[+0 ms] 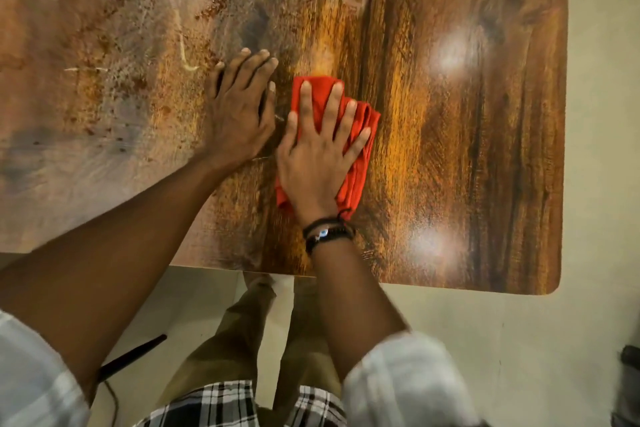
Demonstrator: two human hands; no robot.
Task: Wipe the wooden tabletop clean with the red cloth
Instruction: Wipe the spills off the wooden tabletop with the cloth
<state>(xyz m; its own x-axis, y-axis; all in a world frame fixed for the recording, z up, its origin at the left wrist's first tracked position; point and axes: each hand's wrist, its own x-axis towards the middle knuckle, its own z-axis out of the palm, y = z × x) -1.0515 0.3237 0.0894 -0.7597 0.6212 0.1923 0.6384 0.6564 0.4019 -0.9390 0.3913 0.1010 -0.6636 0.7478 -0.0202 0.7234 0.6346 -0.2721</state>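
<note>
The wooden tabletop (467,156) fills most of the head view. Its left and upper parts carry dusty smears, reddish specks and pale streaks; the right part looks glossy. A folded red cloth (360,163) lies near the middle of the table. My right hand (317,156) presses flat on the cloth with fingers spread, covering most of it. My left hand (239,107) rests flat on the bare wood just left of the cloth, fingers together, holding nothing.
The table's near edge runs across the lower middle, and its rounded right corner (550,284) meets a pale tiled floor (519,340). A dark stick-like object with a cord (135,354) lies on the floor at lower left. My legs stand under the near edge.
</note>
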